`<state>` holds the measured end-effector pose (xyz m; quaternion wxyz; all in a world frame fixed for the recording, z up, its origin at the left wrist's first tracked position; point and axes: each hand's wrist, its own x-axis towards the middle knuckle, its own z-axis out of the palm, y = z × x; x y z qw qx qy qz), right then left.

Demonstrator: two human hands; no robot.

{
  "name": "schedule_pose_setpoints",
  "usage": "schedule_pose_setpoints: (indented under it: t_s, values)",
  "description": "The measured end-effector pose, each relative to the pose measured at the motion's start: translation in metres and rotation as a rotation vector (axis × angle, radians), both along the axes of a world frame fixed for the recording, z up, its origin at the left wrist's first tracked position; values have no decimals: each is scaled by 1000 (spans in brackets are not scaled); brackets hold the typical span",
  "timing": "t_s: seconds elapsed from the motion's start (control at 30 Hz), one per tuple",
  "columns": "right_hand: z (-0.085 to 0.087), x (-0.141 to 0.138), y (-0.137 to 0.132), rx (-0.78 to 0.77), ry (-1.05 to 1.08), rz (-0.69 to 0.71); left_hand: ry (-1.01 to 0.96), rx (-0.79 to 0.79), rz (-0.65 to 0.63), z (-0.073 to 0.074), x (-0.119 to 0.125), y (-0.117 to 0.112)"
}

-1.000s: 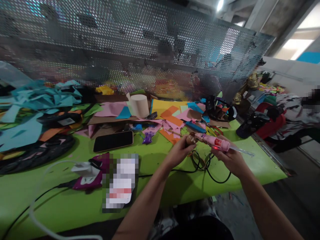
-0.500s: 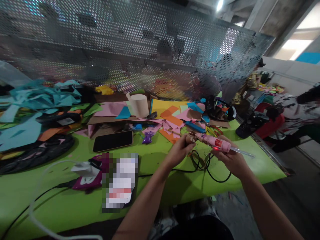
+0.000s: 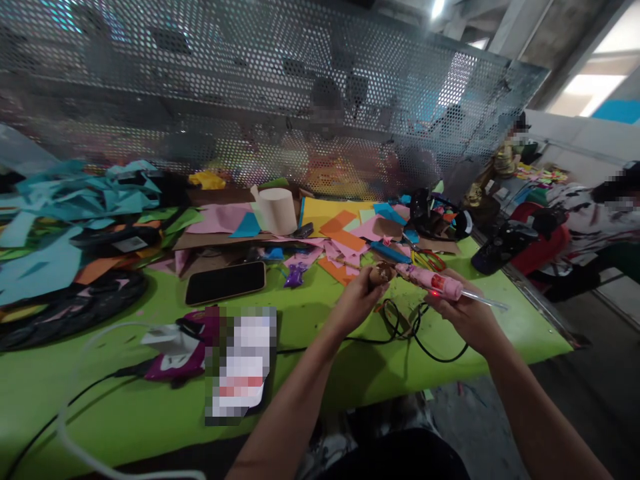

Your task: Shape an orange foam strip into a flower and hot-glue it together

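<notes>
My right hand point(image 3: 457, 305) is closed around a pink hot glue gun point(image 3: 427, 279). A clear glue stick point(image 3: 486, 300) sticks out of its back end, and a small red light glows on its underside. In the closed fingers of my left hand point(image 3: 361, 298) is a small brown piece with light specks point(image 3: 383, 272); its exact kind is unclear. The gun's nozzle points left, close to this piece, and I cannot tell whether they touch. A thin stick extends left of the piece. Below both hands a black cord point(image 3: 440, 360) loops on the green table point(image 3: 385, 380).
Behind the hands lie coloured paper scraps point(image 3: 345, 233), scissors point(image 3: 427, 259), a blue-handled tool point(image 3: 389, 252) and a paper roll point(image 3: 277, 210). On the left are a phone point(image 3: 226, 282) and a purple power strip point(image 3: 183, 357). A perforated metal screen point(image 3: 240, 100) closes the back. People sit at right.
The glue gun has shifted slightly right, away from the brown piece, which now shows more openly. My left hand has hardly moved.
</notes>
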<state>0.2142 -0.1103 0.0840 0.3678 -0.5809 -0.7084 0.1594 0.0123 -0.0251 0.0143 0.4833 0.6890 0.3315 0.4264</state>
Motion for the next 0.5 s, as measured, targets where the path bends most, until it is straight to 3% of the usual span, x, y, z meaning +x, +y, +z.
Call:
schedule_pose_setpoints:
  t_s: [0.27,0.5]
  values:
    - [1,-1,2,-10,-17,-10,131,59,59,2,-2,-2]
    - [2,1,-4,-61,-9,-39,130,70,111,2,-3,-1]
